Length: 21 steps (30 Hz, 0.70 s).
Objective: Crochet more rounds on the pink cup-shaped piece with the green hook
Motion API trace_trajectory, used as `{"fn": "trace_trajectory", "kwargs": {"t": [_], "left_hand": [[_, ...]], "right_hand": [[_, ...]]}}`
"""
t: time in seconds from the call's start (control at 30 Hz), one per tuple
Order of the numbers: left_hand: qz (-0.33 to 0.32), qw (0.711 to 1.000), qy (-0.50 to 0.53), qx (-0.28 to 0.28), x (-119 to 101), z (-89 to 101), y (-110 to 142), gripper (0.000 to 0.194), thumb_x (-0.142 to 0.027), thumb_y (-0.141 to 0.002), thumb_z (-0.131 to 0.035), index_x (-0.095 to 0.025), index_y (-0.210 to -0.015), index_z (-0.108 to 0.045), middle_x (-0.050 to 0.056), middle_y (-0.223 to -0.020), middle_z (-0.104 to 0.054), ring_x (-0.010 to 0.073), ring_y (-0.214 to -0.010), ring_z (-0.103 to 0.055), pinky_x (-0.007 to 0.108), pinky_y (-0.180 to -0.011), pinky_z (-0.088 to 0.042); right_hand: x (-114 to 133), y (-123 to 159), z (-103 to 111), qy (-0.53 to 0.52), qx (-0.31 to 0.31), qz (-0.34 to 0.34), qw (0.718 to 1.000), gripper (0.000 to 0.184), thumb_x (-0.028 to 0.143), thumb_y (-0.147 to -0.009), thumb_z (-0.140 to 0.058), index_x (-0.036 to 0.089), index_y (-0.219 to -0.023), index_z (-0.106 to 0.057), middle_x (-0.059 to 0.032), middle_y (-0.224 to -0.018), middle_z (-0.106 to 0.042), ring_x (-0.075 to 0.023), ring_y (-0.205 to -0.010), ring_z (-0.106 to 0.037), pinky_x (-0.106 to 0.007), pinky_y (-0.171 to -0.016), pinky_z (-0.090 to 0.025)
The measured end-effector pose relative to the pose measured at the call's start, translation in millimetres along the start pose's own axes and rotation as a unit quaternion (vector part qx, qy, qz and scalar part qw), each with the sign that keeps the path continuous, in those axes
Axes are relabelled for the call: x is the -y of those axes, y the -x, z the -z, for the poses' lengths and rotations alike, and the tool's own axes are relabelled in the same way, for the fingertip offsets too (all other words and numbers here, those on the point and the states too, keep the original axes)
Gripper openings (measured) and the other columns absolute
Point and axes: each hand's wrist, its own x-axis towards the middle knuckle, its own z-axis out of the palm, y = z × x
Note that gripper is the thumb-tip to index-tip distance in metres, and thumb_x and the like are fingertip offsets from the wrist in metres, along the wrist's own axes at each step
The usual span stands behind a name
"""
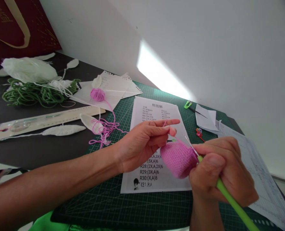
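My right hand [223, 170] is closed around a crochet hook [231, 197] with a thick green handle; its metal tip points up and left, free of the stitches. A rounded pink crochet piece [178, 158] hangs between my hands, against the right fingers and just below the left ones. My left hand [147, 139] is closed, its thumb and fingers pinching pink yarn [165, 123], while the index finger stretches out to the right with the strand over it. Whether the left fingers also grip the piece's rim is hidden. A printed pattern sheet [156, 189] lies underneath.
A green cutting mat [123, 205] covers the desk. Left are a pink yarn ball [97, 94], tangled pink yarn [103, 130], green yarn [36, 94], white yarn [29, 69] and a ruler [60, 120]. Right are a green clip [188, 104], stitch markers [199, 132] and papers [250, 160].
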Motion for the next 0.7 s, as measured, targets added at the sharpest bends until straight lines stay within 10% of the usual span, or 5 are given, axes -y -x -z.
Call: {"fn": "trace_trajectory", "kwargs": {"t": [0.4,0.7], "left_hand": [[0.004,0.992,-0.125,0.017,4.7,-3.3,3.6,0.024,-0.017,-0.085,-0.065,-0.012,-0.107,-0.073,0.004,-0.087,-0.066,0.0112,-0.076,-0.054,0.024,-0.078,-0.039],[-0.103,0.967,-0.233,-0.007,6.0,-3.6,6.1,0.034,-0.024,-0.093,-0.056,-0.013,-0.124,-0.063,-0.002,-0.072,-0.055,0.0132,-0.074,-0.05,0.028,-0.075,-0.037]], "right_hand": [[-3.3,3.9,3.3,0.07,0.0,-0.083,0.994,0.029,0.018,-0.094,-0.045,0.017,-0.069,-0.06,-0.0026,-0.061,-0.058,-0.0145,-0.06,-0.051,-0.034,-0.062,-0.038],[-3.2,-2.0,0.7,-0.071,-0.009,-0.25,0.966,0.035,0.02,-0.092,-0.051,0.017,-0.058,-0.059,0.002,-0.054,-0.048,-0.0094,-0.052,-0.045,-0.03,-0.054,-0.03]]}}
